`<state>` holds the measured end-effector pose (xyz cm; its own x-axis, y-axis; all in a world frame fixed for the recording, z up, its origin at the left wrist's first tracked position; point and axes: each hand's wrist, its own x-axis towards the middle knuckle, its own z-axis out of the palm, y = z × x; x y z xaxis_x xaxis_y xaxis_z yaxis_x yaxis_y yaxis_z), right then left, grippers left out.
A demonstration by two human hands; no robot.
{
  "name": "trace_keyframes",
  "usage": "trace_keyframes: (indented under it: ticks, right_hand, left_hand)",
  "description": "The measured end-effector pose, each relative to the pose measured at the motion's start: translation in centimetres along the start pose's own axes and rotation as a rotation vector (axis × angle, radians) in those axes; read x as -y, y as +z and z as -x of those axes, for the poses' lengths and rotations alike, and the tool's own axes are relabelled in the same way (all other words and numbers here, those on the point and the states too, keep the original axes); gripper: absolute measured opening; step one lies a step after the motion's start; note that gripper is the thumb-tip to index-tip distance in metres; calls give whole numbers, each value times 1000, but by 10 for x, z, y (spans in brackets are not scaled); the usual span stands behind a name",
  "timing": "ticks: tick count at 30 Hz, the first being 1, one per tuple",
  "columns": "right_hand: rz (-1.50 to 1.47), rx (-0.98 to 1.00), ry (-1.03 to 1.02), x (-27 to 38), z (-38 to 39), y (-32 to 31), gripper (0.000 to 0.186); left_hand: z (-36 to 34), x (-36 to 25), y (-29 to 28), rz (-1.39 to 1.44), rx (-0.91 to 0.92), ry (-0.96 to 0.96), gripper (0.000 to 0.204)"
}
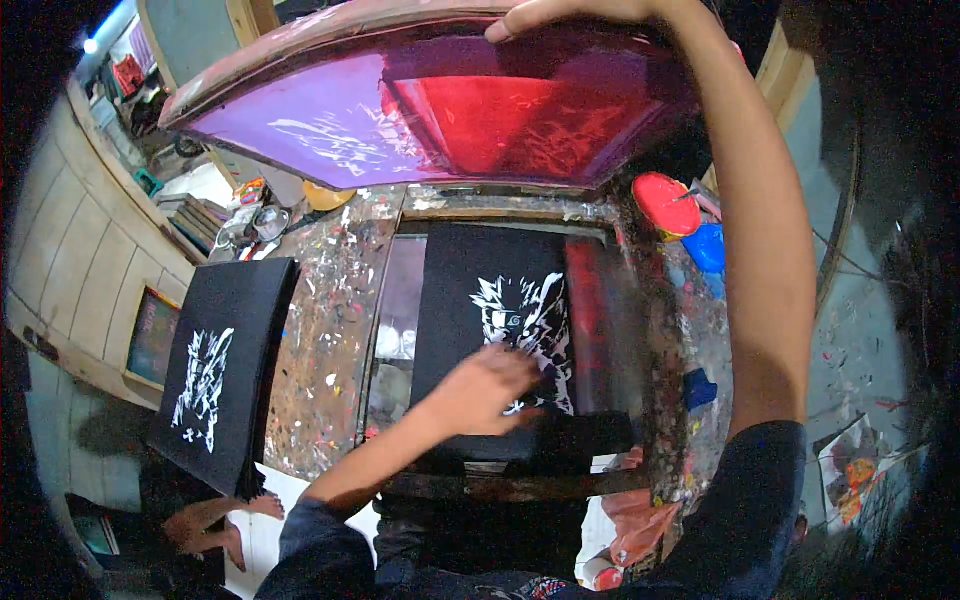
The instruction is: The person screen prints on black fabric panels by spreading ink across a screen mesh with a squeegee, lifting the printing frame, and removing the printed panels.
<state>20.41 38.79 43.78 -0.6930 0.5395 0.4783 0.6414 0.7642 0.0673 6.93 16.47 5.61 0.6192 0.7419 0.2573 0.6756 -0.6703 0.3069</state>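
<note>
Gripping the upper rim of a tilted purple-and-red screen (330,115) at the far side with the right hand (585,12), with one fingertip showing and the rest hidden. Reaching with the left hand (485,395), bent-fingered and blurred, over the white print (515,315) on the black cloth (448,300) mid-bench (325,340); cannot tell pinching from mere touching. Facing also a black panel (225,295) with a similar pattern at left, and a round red container (665,205) near a blue item (708,245) at far right.
</note>
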Motion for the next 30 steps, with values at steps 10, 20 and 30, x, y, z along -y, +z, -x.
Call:
trace_keyframes:
  ticks: [10,20,30]
  right_hand:
    - [-70,59,-14,-1,2,-15,114]
    - [-53,26,29,7,7,-19,127]
    - [-56,-3,59,3,4,-12,132]
  left_hand:
    - [114,67,-29,-90,155,-255,103]
    - [106,98,-25,-138,119,-268,107]
    - [104,102,-26,-133,127,-273,105]
